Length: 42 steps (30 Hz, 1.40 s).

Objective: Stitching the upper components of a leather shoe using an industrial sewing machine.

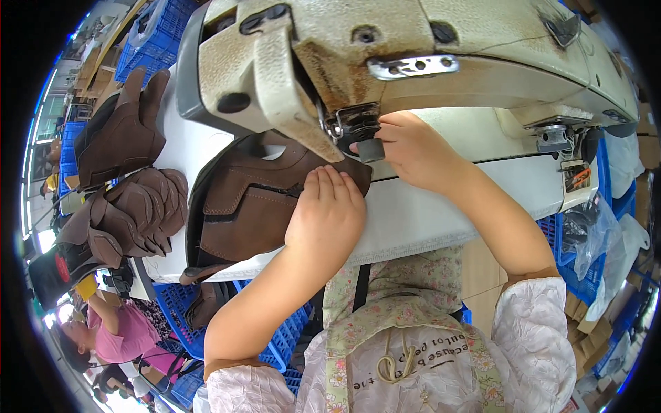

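Note:
A brown leather boot upper with pale stitching and a short dark zipper lies on the white machine bed, its far right edge beneath the head of a sewing machine. My left hand rests on the upper with its fingers stretched out flat, close to the zipper. Beside the dark presser part, my right hand has its fingers bent inward at the edge of the upper. The machine part hides some of those fingertips, so what they grip cannot be made out.
Several brown leather pieces overlap in a stack at the left edge of the bed, with another brown upper beyond. Blue crates stand below the bed. A person in pink is at the lower left. Plastic bags hang at the right.

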Each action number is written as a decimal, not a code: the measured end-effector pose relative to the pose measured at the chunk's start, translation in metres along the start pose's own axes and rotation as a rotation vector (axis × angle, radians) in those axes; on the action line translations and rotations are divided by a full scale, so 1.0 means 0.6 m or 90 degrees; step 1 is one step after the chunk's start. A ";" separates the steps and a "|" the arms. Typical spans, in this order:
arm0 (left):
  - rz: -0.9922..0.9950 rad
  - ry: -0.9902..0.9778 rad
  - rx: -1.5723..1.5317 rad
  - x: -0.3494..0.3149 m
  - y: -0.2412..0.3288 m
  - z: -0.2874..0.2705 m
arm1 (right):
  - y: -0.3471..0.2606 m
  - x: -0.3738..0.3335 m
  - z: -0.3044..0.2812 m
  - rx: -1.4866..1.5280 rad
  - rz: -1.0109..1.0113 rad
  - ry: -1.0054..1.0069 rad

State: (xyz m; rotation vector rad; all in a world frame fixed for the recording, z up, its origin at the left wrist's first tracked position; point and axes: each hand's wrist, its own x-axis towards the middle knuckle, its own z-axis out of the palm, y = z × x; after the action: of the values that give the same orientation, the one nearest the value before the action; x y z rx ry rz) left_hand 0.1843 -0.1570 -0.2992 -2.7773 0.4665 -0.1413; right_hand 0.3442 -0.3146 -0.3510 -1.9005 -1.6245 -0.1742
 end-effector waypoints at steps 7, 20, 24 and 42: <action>-0.007 -0.013 0.016 0.001 0.000 0.002 | -0.002 -0.002 0.005 -0.017 0.011 0.000; -0.019 -0.025 0.000 0.000 0.000 0.007 | 0.000 0.000 0.001 0.023 0.013 0.011; -0.025 -0.002 -0.008 0.001 0.001 0.012 | -0.002 0.000 0.004 0.016 0.022 0.009; -0.044 -0.013 -0.044 0.022 -0.006 0.010 | 0.006 0.002 0.008 0.062 0.045 -0.001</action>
State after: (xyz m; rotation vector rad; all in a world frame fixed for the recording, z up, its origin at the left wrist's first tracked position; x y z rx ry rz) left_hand 0.1989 -0.1565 -0.3030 -2.8611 0.3767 -0.1145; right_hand 0.3465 -0.3114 -0.3559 -1.8808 -1.5370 -0.0633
